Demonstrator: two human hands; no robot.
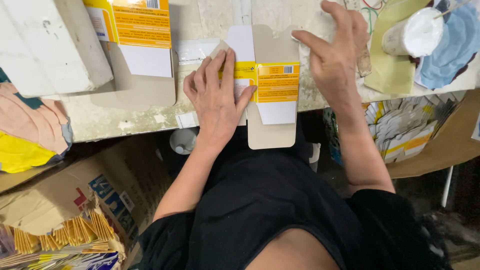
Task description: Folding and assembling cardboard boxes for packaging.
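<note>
A flat, unfolded carton blank [272, 95], yellow, white and brown card, lies on the worn table edge [125, 122] and hangs over it toward me. My left hand [217, 97] presses flat on the blank's left panel, fingers spread. My right hand [335, 50] hovers just right of the blank's top flap, fingers curled loosely, index finger pointing toward the flap, holding nothing that I can see.
A second carton blank [142, 50] lies to the left beside a white block [45, 45]. A white-smeared glue cup [415, 35] with a stick stands at the right. A cardboard box [65, 200] with stacked yellow blanks [80, 235] sits below left. Printed sheets [405, 130] hang at the right.
</note>
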